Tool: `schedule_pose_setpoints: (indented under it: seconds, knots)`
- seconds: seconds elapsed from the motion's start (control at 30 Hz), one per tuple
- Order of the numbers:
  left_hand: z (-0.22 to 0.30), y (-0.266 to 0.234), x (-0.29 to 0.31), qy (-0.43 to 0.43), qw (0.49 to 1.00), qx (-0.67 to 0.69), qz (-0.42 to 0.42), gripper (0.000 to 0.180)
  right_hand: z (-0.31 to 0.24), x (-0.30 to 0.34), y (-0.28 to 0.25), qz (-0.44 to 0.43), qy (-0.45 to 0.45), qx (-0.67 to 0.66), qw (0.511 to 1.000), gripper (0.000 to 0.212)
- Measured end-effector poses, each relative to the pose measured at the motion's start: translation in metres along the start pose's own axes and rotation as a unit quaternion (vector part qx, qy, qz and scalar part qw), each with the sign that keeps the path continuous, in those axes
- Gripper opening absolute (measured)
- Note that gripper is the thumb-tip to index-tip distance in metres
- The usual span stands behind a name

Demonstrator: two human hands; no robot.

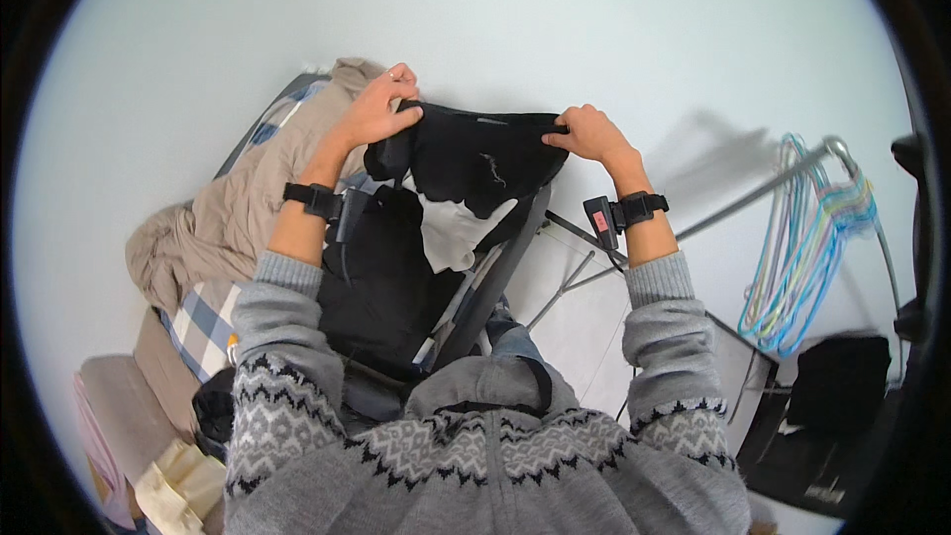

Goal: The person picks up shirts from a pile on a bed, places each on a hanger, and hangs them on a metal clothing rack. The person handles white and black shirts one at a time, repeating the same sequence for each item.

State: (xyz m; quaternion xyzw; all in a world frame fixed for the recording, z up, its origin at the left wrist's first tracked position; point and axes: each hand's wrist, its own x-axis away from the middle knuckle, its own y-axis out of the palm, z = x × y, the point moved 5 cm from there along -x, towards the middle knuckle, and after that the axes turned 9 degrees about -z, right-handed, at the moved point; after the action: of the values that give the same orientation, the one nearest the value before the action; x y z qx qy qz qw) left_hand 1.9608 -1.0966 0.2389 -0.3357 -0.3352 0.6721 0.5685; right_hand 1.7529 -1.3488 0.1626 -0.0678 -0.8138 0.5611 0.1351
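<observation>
Hands raised in front of a pale wall, each clamped on the top edge of a black garment [466, 154] that hangs stretched between them. Left hand [381, 109] pinches the garment's left corner, thumb in front and fingers curled behind; right hand [589, 134] grips the right corner in the same manner. The two hands are well apart, with the fabric edge taut from one to the other. A white patch shows on the lower part of the garment, which drapes down over a dark ironing board [490, 287] tilted below it. Each wrist carries a black strap: left wrist band [312, 200], right wrist band [639, 208] with a small dark device and a reddish tag beside it. Grey patterned knit sleeves cover both forearms. To the left lies a heap of beige cloth [238, 208] over blue-and-white checked fabric [203, 327]. To the right, a bunch of pastel clothes hangers [807, 248] hangs from a metal rail [753, 193].
</observation>
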Motion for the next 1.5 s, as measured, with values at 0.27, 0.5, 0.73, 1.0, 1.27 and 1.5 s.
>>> schedule_pose_setpoints:
  seconds: [0.27, 0.5, 0.73, 1.0, 1.27, 1.5]
  knots:
    - [0.088, -0.025, -0.025, 0.042, 0.986, -0.158, 0.019, 0.020, -0.042, 0.143, -0.094, 0.147, -0.026, -0.095, 0.984, 0.031]
    - [0.155, -0.019, -0.054, 0.127, 0.991, 0.006, 0.052, 0.016, -0.044, 0.260, -0.143, 0.277, 0.001, -0.135, 0.952, 0.030]
    - [0.244, 0.005, -0.069, 0.198, 0.970, 0.100, -0.097, 0.016, -0.055, 0.378, -0.142, 0.200, 0.065, -0.109, 0.971, 0.038]
    - [0.328, 0.042, -0.053, 0.299, 0.916, 0.171, -0.207, 0.008, -0.063, 0.450, -0.107, 0.042, 0.106, -0.195, 0.974, 0.026]
    - [0.377, 0.052, -0.037, 0.326, 0.901, 0.165, -0.234, 0.018, -0.018, 0.513, -0.156, 0.266, 0.160, -0.304, 0.901, 0.015]
    - [0.399, 0.060, -0.038, 0.352, 0.889, 0.157, -0.246, 0.014, 0.107, 0.479, -0.210, 0.430, 0.307, -0.150, 0.836, 0.032]
